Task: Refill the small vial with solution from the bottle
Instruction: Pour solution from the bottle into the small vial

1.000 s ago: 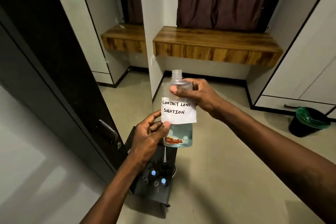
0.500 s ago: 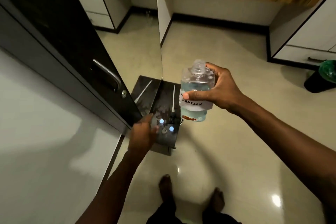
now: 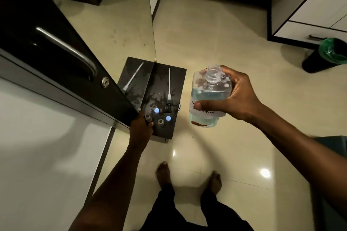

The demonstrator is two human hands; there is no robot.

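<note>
My right hand (image 3: 238, 97) holds a clear uncapped bottle (image 3: 210, 95) of pale blue liquid, upright, above the floor to the right of a small black table (image 3: 176, 80). Its white label reads "solution". My left hand (image 3: 140, 127) is down at the table's near left corner, with thumb and fingers on either side of a small open vial (image 3: 148, 117) that stands there. A second open vial (image 3: 160, 121) and two blue-capped vials (image 3: 156, 110) stand beside it. A white dip tube with a black pump cap (image 3: 169, 88) lies on the tabletop.
A black door with a metal handle (image 3: 75, 52) juts in at the left, close to my left hand. A mirror panel (image 3: 122, 24) behind the table reflects it. A black bin with a green liner (image 3: 326, 54) stands at the right. My bare feet (image 3: 163, 172) are on the tiled floor.
My view tilted down from the room to the floor. My left hand let go of the bottle and dropped to the vials on the table. My right hand kept the bottle and lowered it.
</note>
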